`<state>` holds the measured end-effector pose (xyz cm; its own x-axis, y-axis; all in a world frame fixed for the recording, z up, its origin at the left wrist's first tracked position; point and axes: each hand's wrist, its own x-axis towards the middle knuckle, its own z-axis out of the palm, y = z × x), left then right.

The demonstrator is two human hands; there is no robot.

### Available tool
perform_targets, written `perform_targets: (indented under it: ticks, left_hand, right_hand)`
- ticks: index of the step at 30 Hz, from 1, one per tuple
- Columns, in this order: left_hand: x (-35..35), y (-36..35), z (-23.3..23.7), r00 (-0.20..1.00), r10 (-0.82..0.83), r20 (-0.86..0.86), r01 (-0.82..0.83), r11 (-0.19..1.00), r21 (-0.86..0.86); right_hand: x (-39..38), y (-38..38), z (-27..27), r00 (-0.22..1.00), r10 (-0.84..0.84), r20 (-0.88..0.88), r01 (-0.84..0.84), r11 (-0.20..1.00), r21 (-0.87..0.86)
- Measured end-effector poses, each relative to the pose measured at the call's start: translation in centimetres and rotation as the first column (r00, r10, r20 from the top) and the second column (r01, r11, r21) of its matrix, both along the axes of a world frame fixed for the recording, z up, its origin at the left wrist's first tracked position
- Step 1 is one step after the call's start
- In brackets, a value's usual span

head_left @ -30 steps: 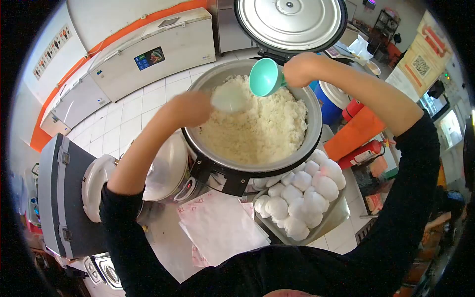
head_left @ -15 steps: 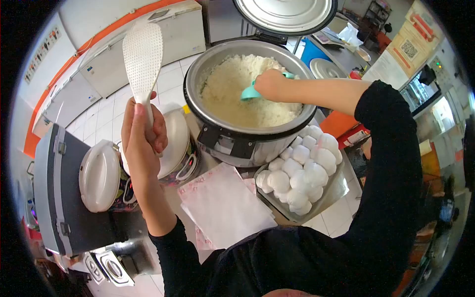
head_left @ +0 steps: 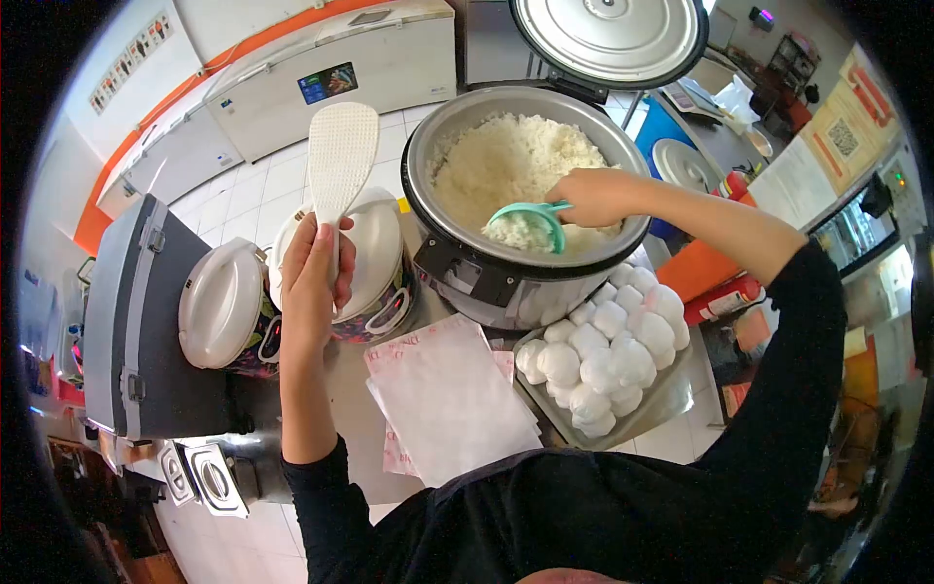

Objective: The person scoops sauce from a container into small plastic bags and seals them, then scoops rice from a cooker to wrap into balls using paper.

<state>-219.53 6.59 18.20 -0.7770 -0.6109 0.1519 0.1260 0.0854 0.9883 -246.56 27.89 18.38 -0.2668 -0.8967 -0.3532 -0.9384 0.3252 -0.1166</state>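
My left hand (head_left: 316, 263) is wrapped round the handle of a white dimpled rice paddle (head_left: 341, 156), held upright left of the cooker. Inside the open rice cooker (head_left: 428, 229), white rice (head_left: 506, 161) fills much of the pot. My right hand (head_left: 593, 198) grips a teal scoop (head_left: 556, 226) over the near part of the pot, and its bowl holds rice. White wrapping sheets (head_left: 452, 404) lie on the counter in front of the cooker. To their right, a metal tray (head_left: 632, 428) bears several white, rounded wrapped bundles (head_left: 608, 365).
Lidded patterned containers (head_left: 375, 258) stand left of the cooker, beside a large grey box (head_left: 146, 321). The raised cooker lid (head_left: 608, 39) is behind the pot. White chest freezers (head_left: 272, 107) line the back. A red extinguisher (head_left: 720, 300) is at the right.
My right hand has moved toward the near right side of the pot, and the teal scoop now shows rice in its bowl. The paddle is lower in view. The whole view has shifted.
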Motion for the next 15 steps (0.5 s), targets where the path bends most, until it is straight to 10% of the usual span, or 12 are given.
perform_targets:
  ticks: [2,4,8,15]
  left_hand:
    - [0.0,0.7,1.0,0.997,-0.02,0.068,0.023,0.999,-0.038]
    - [-0.6,1.0,1.3,0.995,-0.041,0.089,0.043,0.999,-0.021]
    - [-3.0,2.7,1.3,0.974,-0.108,0.198,0.113,0.993,-0.016]
    - [-10.3,5.4,0.4,0.859,-0.406,0.313,0.459,0.881,-0.117]
  right_hand:
    - [-1.8,0.9,-0.4,0.993,0.094,0.074,-0.085,0.99,-0.116]
    - [-2.5,1.5,0.7,0.815,-0.375,0.442,0.322,0.927,0.191]
    - [-4.9,2.4,1.7,0.523,-0.48,0.704,0.575,0.809,0.123]
    - [-3.0,2.4,2.6,0.411,-0.348,0.843,0.7,0.712,-0.048]
